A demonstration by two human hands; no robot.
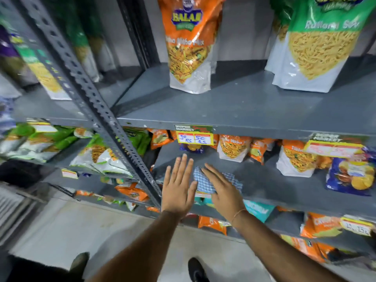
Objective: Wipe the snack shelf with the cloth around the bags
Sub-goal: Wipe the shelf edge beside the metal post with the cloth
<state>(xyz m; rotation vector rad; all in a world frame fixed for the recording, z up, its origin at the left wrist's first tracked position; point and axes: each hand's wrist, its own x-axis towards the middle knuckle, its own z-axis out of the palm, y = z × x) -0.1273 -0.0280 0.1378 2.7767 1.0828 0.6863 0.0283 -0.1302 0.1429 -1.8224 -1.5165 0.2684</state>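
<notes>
A blue-and-white checked cloth [205, 183] lies flat on the grey middle shelf [274, 186] near its front left corner. My right hand [220, 188] rests palm down on the cloth, fingers straight and pressed onto it. My left hand [179, 184] hovers flat just left of the cloth with fingers spread, holding nothing. Orange and white snack bags [232, 148] stand along the back of this shelf, and a blue chip bag [354, 174] lies at the right.
The upper shelf [234, 110] carries a tall orange bag [190, 43] and a green-topped bag [317, 43]. A slotted grey upright [97, 102] runs diagonally left of my hands. Yellow price tags [195, 137] hang on the shelf edges. Lower shelves hold more bags.
</notes>
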